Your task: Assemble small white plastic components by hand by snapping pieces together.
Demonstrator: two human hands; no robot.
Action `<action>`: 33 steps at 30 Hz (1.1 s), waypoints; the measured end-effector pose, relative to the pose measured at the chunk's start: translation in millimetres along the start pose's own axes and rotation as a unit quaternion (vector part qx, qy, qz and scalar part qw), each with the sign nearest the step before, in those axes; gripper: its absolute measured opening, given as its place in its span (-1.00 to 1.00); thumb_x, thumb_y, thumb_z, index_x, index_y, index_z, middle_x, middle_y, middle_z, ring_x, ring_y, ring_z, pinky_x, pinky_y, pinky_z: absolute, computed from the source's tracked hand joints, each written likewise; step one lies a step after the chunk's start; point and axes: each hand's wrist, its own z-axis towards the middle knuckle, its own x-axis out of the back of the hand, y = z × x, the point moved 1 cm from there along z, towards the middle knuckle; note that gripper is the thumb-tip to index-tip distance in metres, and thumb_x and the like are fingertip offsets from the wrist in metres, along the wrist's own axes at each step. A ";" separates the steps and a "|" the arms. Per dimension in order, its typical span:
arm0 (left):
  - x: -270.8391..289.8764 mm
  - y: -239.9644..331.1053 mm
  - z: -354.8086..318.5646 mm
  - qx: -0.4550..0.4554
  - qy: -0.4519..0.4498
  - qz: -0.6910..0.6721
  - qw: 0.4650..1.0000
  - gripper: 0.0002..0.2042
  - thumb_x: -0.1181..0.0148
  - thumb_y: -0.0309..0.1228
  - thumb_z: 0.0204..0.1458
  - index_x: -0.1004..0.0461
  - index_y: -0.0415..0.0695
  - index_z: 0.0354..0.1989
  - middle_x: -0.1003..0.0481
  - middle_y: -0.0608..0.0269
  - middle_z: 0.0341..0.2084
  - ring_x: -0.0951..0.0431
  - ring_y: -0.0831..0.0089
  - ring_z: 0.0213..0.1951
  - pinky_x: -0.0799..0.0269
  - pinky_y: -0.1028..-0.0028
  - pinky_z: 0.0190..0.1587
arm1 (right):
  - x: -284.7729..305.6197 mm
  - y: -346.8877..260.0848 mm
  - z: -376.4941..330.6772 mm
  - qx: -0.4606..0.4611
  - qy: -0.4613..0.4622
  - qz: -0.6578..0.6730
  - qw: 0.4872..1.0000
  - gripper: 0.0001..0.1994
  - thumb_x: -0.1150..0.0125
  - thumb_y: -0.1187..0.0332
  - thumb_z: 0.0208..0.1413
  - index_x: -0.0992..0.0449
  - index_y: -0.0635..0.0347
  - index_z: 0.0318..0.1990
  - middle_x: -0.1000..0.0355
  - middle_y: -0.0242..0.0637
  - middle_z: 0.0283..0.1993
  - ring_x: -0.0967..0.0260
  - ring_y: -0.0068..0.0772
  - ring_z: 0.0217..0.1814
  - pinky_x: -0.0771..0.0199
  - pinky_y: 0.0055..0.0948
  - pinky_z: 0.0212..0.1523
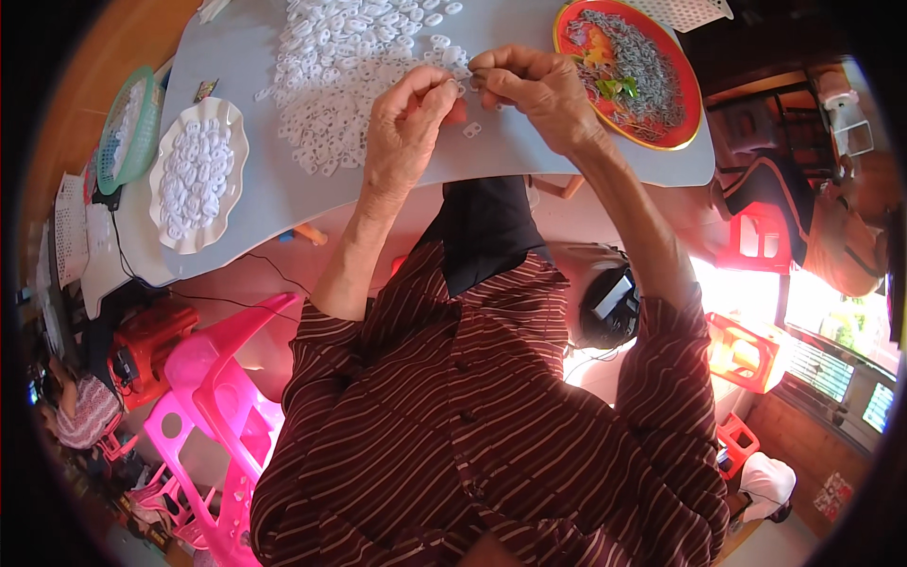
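Observation:
Over the table, my left hand (408, 123) is closed in a pinch on a small white oval plastic piece (460, 87), partly hidden by the fingertips. My right hand (537, 87) is pinched close beside it; what its fingertips hold is too small to make out. A reddish-orange patch (456, 111) shows under my left fingers. Beyond and left of my hands spreads a heap of white oval plastic pieces (331, 90) with holes. One loose piece (472, 130) lies just below my hands. To the right, a red oval tray (692, 121) holds many small grey metal bits.
A white wavy-edged dish (158, 203) of white pieces sits at the left, beside a green basket (144, 90). The grey table (250, 180) curves along its near edge. A pink chair (213, 378), red stools (761, 236) and other people (87, 411) are around me.

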 end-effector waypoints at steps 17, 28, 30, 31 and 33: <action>-5.6 8.7 -3.9 -0.007 -0.021 0.041 0.999 -0.87 -0.04 -0.41 0.09 -0.42 -0.23 -0.38 -0.43 0.35 -0.63 -0.42 0.67 -0.53 -0.34 0.63 -0.43 | -4.6 11.0 -2.2 0.042 -0.027 0.044 0.998 -0.74 -0.13 0.49 0.09 -0.36 0.20 -0.05 -0.40 -0.45 -0.29 -0.30 -0.66 -0.28 -0.34 -0.65 -0.19; -5.2 9.4 -4.7 -0.002 -0.025 0.047 0.999 -0.87 -0.04 -0.41 0.08 -0.42 -0.24 -0.36 -0.42 0.33 -0.63 -0.42 0.65 -0.54 -0.34 0.62 -0.44 | -4.7 9.8 -5.1 0.046 -0.031 0.047 0.997 -0.72 -0.13 0.50 0.08 -0.33 0.21 -0.03 -0.40 -0.44 -0.28 -0.30 -0.65 -0.26 -0.34 -0.66 -0.18; -5.0 8.1 -4.5 -0.004 -0.025 0.051 0.998 -0.87 -0.04 -0.41 0.08 -0.42 -0.24 -0.35 -0.42 0.33 -0.63 -0.42 0.65 -0.54 -0.34 0.61 -0.44 | -4.7 10.2 -5.2 0.046 -0.032 0.043 0.998 -0.72 -0.13 0.51 0.08 -0.33 0.21 -0.03 -0.40 -0.44 -0.27 -0.30 -0.65 -0.26 -0.34 -0.66 -0.17; -4.9 7.4 -4.4 -0.008 -0.025 0.055 0.998 -0.86 -0.04 -0.41 0.09 -0.42 -0.24 -0.35 -0.42 0.33 -0.63 -0.42 0.64 -0.54 -0.34 0.61 -0.44 | -4.6 10.8 -5.3 0.048 -0.031 0.048 0.997 -0.72 -0.13 0.51 0.08 -0.33 0.21 -0.03 -0.40 -0.44 -0.27 -0.30 -0.64 -0.25 -0.34 -0.66 -0.17; -3.7 6.2 -4.5 -0.013 -0.029 0.063 0.997 -0.86 -0.04 -0.41 0.09 -0.42 -0.24 -0.34 -0.42 0.33 -0.63 -0.42 0.64 -0.54 -0.34 0.61 -0.44 | -4.9 11.6 -5.4 0.050 -0.032 0.052 0.997 -0.72 -0.13 0.51 0.08 -0.33 0.22 -0.03 -0.40 -0.44 -0.27 -0.30 -0.64 -0.25 -0.33 -0.66 -0.16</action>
